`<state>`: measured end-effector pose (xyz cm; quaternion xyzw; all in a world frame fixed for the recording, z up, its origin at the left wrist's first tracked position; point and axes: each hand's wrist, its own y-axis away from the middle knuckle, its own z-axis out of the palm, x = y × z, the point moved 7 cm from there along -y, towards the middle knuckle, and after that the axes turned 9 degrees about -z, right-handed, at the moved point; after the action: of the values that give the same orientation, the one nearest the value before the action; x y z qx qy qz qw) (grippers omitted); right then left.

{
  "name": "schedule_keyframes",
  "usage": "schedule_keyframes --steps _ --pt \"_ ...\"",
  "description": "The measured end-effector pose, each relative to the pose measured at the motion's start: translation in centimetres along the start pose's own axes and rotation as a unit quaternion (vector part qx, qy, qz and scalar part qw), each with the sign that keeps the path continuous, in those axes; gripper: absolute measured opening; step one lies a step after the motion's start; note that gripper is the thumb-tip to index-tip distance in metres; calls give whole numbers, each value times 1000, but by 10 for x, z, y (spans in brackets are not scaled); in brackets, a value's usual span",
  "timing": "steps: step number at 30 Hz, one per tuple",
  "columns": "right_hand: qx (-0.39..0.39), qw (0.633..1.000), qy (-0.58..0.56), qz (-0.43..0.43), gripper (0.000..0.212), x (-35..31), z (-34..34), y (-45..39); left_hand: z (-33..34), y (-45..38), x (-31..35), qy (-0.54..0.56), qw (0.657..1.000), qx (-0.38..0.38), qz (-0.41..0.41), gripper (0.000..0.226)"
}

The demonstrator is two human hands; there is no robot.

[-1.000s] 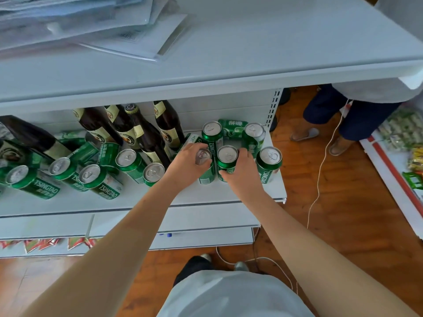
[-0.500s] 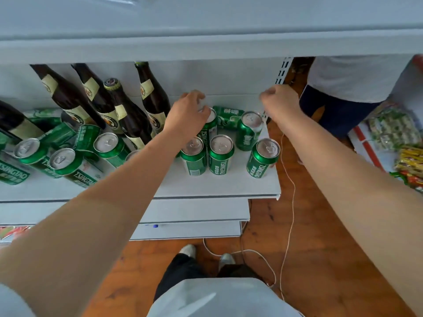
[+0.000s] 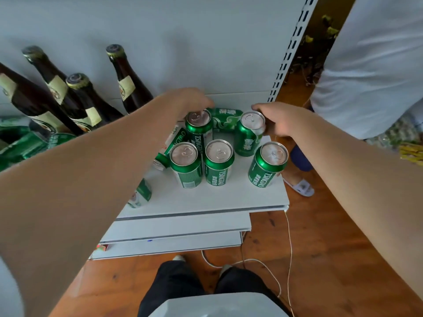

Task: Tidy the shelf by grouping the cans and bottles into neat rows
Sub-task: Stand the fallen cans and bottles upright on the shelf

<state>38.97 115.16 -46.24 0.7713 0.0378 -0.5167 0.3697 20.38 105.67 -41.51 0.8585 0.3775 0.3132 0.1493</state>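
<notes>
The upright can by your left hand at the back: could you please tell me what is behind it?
Behind that can a green can lies on its side against the shelf's back panel. The left hand covers its left end.

The left hand (image 3: 191, 100) reaches behind the back-row can (image 3: 198, 129), so its fingertips are out of sight and whether they hold anything cannot be told. The right hand (image 3: 280, 118) covers the right side of another upright can (image 3: 248, 136); its fingers are hidden behind that can. The left forearm hides most of a can (image 3: 140, 194) near the shelf (image 3: 206, 200) front edge and part of a lying can (image 3: 170, 145). Bottles (image 3: 75, 97) at the shelf's left are partly covered by the arm, one cut by the picture's edge. Their labels are too blurred to read
</notes>
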Motion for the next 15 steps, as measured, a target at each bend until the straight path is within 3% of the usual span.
schedule_keyframes --steps 6,11,15 --pt "16 999 -22 24 14 6 -3 -6 -2 -5 5 -12 1000 6 9 29" --pt "3 1000 -28 11 13 1 0 -6 3 -4 12 -61 998 -13 11 53" --pt "-42 999 8 8 14 -4 9 -3 -1 -5 24 -69 997 -4 25 54"
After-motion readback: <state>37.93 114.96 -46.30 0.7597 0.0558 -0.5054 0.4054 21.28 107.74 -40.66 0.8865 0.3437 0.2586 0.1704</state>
